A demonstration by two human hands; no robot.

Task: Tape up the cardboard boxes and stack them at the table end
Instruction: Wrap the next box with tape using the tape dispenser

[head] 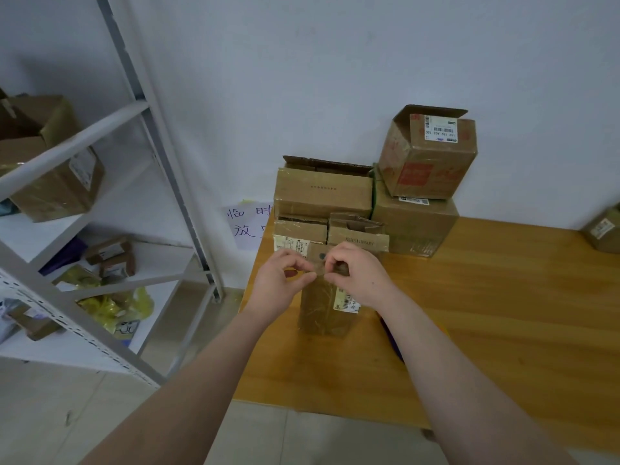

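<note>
- Head view: a tall narrow box stands upright near the left end of the table, just in front of the stack.
- Its top flap sits between both hands; a white label shows on its right face, and old glossy tape wraps its sides.
- The left hand has thumb and forefinger pinched together at the flap's left edge; whether they grip tape or only card I cannot tell.
- The right hand has its fingers curled and closed on the flap's right side, pressing down.
- No tape roll is visible, so a strip may be too short or missing; the flap could then spring back up.
- The box is tall on a small base, so I judge that a sideways push from either hand could tip it, most likely toward the table's left edge, which is near.
- Just behind, two small boxes stand with open flaps, touching or nearly so; a nudge forward could knock them.
- Beyond, a wide box and a big box sit against the wall, with a tilted box perched on the big one; it looks unsteady and may slide if the stack is bumped.
- A shelf stands to the left, well apart.
</note>
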